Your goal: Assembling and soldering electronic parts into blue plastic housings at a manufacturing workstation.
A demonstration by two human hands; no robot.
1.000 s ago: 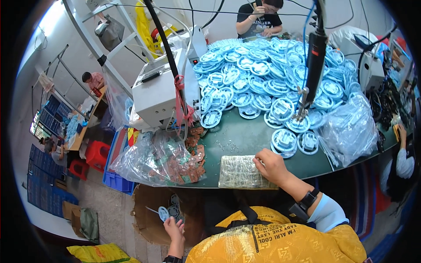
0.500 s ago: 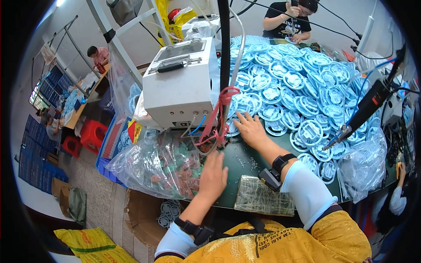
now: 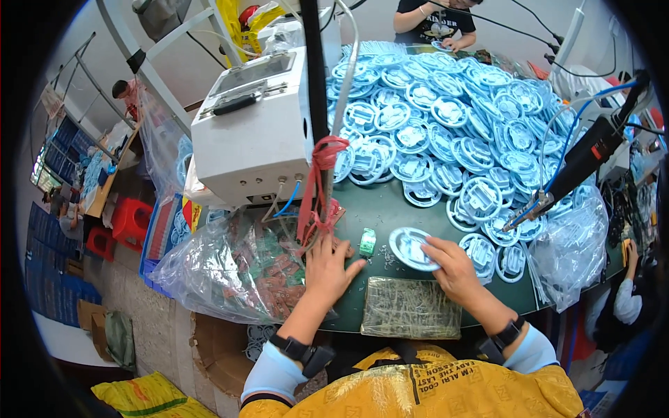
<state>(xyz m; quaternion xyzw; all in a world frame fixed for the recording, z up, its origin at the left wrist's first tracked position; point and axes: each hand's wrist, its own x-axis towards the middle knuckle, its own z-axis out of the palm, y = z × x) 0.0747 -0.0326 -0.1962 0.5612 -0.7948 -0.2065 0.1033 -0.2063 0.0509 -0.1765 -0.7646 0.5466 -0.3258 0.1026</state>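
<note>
In my right hand [image 3: 456,268] is a light blue round plastic part [image 3: 404,245], gripped at its right edge and tilted above the table. My left hand [image 3: 327,270] rests by the small red and green circuit boards [image 3: 282,275], its thumb spread from the fingers. Its fingertips reach the boards near the opening of a clear plastic bag [image 3: 202,268]; nothing is seen gripped. Between the hands a small green piece [image 3: 367,241] lies on the dark green table [image 3: 376,209]. Beyond them a large pile of similar light blue round parts [image 3: 446,132] covers the table.
A white machine box [image 3: 254,132] stands behind my left hand, beside a dark pole tied with a red strip [image 3: 324,157]. A black electric screwdriver [image 3: 589,164] hangs at the right. Before me lies a tape-wrapped block [image 3: 411,308]. A co-worker [image 3: 435,24] sits across the table.
My right hand has drawn back from the pile, bringing a round blue part toward me. The small green piece now shows on the table. My left hand remains by the boards.
</note>
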